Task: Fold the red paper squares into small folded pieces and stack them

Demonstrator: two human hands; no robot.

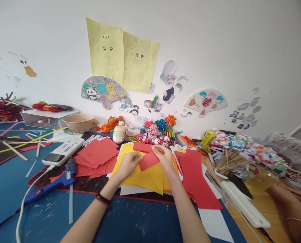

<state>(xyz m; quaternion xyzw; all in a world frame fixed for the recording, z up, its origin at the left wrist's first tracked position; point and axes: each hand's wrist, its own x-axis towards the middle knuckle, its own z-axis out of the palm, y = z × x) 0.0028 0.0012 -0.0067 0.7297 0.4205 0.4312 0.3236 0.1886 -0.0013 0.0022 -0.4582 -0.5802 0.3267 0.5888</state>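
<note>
Seen from above, a person's two bare hands meet over a cluttered craft table (137, 219) with a blue surface. The left hand (127, 164), a dark band (102, 198) on its wrist, pinches the left edge of a small red paper (149, 161) between thumb and fingertips. The right hand (163, 158) pinches near that paper's upper right corner, thumb against forefinger. The small red paper sits between the hands, just above yellow sheets (130, 178); a red strip (142, 147) shows just behind it, and whether the two are joined cannot be told. To the left lies a loose stack of red squares (98, 153), to the right longer red sheets (198, 177). A cream-coloured bottle (119, 132) stands behind the yellow sheets, and a blue hot glue gun (64, 179) lies near the table's left side, well apart from the hands. Far right, another person's hand is partly visible and blurred. The step in hand looks like careful fingertip work on thin paper. Doing it well likely calls for a light, even pinch on both sides, edges kept square to each other, and the flat sheets below used as support. Pulling the hands apart could tear or wrinkle the paper, and the slippery-looking layers underneath might slide if pressed unevenly.
</note>
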